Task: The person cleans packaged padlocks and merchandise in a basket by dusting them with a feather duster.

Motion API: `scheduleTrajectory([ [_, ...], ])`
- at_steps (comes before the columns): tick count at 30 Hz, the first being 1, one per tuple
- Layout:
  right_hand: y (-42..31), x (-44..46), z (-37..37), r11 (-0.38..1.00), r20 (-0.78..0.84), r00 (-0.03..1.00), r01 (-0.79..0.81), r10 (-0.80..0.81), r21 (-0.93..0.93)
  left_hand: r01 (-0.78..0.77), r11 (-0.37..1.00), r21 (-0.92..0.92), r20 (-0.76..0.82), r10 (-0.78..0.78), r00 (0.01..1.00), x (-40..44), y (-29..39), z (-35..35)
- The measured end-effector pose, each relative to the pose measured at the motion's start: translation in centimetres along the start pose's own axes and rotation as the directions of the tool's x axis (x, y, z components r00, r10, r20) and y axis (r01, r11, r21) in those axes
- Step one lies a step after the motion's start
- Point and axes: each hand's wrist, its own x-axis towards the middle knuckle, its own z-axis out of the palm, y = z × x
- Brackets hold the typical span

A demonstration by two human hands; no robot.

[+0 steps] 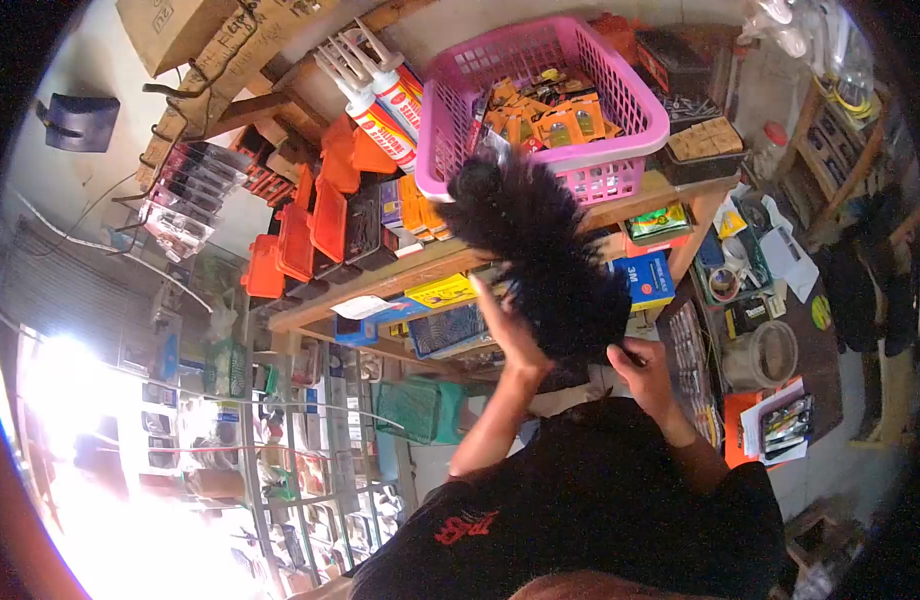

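Black, shaggy bristles in the head view: a duster (555, 255) before a pink plastic lattice basket (645, 90), right hand (645, 378) clamped round its lower end, left hand (515, 345) blurred beside it, grip impossible to tell. Readable on a glossy blue box (642, 280): "3M". Red script across a black cloth shirt (600, 490), illegible.
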Motion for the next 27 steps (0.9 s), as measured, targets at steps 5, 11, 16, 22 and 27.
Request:
scheduleTrajectory([
  [5,-0.2,1.2,2.1,0.93,-0.079,0.929,0.354,-0.362,-0.095,-0.02,0.99,-0.14,0.193,0.048,0.98,1.1,1.1,-0.6],
  [11,5.5,0.6,2.7,0.95,0.069,0.95,0.307,-0.303,-0.051,-0.046,0.983,-0.178,0.182,0.079,0.98,2.5,4.3,-0.4],
  [16,0.6,1.0,2.8,0.971,0.003,0.974,0.226,-0.227,0.073,-0.019,0.999,-0.038,0.256,0.028,0.966,5.6,-4.7,-8.8],
  [22,1.7,0.5,2.8,0.966,0.037,0.971,0.237,-0.234,-0.1,0.19,0.933,-0.307,0.466,-0.026,0.884,3.8,0.0,-2.8],
  [27,-0.8,0.6,2.0,0.976,-0.042,0.975,0.219,-0.219,0.006,0.004,0.991,-0.132,0.113,0.011,0.994,3.6,4.0,0.2],
])
